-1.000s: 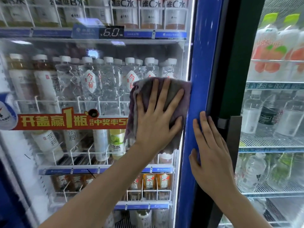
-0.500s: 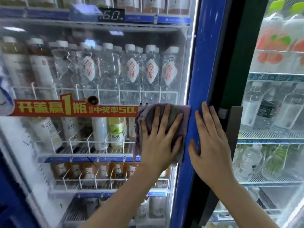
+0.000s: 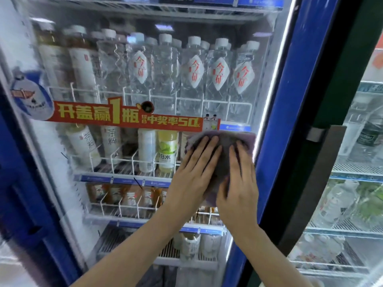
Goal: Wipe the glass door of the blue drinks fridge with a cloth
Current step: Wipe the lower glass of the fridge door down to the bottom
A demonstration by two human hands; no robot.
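Both hands flat on the cloth

The right hand (image 3: 238,183) has left the blue door frame (image 3: 290,100); beside the left hand (image 3: 192,175), fingers straight, it presses the purple-grey cloth (image 3: 224,146), now lower, toward 6 o'clock, on the glass door (image 3: 145,79).

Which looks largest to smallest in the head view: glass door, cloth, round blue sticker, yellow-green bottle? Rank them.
1. glass door
2. cloth
3. round blue sticker
4. yellow-green bottle, though it stands behind the glass, so slightly farther away

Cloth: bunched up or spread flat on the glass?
Spread flat: the cloth lies against the glass door under both open hands, left hand and right hand.
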